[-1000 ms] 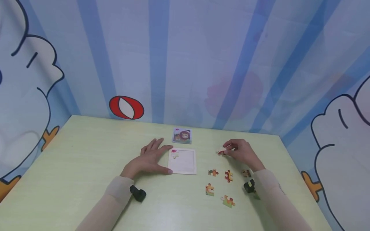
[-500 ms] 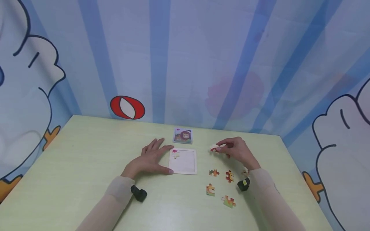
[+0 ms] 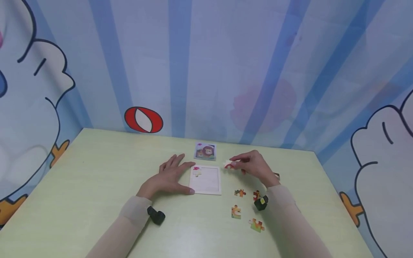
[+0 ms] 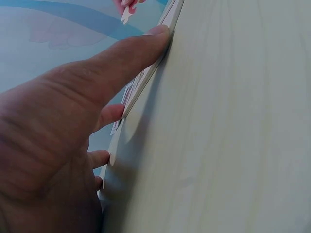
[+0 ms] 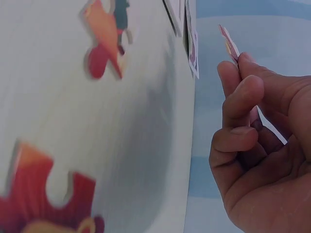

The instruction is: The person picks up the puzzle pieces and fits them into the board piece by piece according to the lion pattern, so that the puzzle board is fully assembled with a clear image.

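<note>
My right hand (image 3: 253, 166) pinches a red and white jigsaw piece (image 3: 228, 165) between thumb and forefinger, raised above the table just right of the square white puzzle tray (image 3: 220, 181). In the right wrist view the held piece (image 5: 228, 42) is seen almost edge-on, the other fingers curled below it. Fingers spread, my left hand (image 3: 166, 179) rests at the tray's left side, thumb touching the near corner and forefinger the far one. One pale piece with a pink patch (image 3: 196, 172) lies in the tray's far left corner.
Behind the tray lies a lion picture card (image 3: 205, 151). Loose jigsaw pieces lie to the right and nearer: an orange one (image 3: 240, 193), a pale orange one (image 3: 236, 211), a green one (image 3: 256, 225) and a red one (image 3: 256, 195) partly behind the wrist camera (image 3: 261, 203).
My right hand has lifted the red and white piece and carried it left, close to the tray. The left hand has kept its place at the tray's edge.
</note>
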Available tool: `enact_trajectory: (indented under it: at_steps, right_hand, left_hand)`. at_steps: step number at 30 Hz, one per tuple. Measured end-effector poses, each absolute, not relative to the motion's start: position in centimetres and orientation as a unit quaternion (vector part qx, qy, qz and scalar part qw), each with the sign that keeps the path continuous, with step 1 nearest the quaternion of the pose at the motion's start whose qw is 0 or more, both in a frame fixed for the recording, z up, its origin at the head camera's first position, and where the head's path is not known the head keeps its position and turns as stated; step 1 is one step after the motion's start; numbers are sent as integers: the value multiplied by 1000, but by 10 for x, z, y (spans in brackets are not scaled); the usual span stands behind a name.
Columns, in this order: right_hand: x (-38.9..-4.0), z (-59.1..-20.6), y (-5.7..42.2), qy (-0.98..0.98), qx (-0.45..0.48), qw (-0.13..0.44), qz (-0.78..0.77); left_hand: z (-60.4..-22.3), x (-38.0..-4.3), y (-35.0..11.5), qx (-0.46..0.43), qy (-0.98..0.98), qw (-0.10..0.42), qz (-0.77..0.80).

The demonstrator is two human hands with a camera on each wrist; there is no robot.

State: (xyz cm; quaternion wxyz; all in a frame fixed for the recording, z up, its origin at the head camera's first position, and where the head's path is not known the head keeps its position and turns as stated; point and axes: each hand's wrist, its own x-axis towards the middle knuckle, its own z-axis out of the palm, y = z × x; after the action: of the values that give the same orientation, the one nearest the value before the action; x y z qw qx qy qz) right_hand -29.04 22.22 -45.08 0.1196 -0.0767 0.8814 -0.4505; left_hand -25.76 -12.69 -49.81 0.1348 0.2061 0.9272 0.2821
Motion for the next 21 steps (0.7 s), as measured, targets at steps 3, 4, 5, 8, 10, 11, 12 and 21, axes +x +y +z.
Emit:
enact_trajectory:
  at_steps: [3,4,5,8,10,11,12,21]
  right_hand:
    - [-292,-451,215,873,-81,120,-466]
    - [-292,-452,212,870,-84,122,-470]
    - [-292,-452,209,870,-84,122,-471]
    - [-294,-456,202,871,-79,126,-469]
    - [-295,-458,197,871,-76,131,-467]
    - [-295,-459,194,870,-74,133,-468]
    - [-295,-460,192,869,-73,137,-470]
    - [-294,-461,173,856,-82,156,-486]
  left_hand:
    - [-497,-257,-127,208,927,135,283]
    - [-496,-257,-127,208,927,136,282]
    - [-496,-257,-127,208,926,137,282]
    - [-497,-258,-127,209,926,139,283]
    - [-498,-258,-127,206,926,140,285]
    - [-499,-258,-127,205,925,141,286]
    - [-500,-258,-126,203,925,141,287]
    - [-500,-259,-125,194,926,143,290]
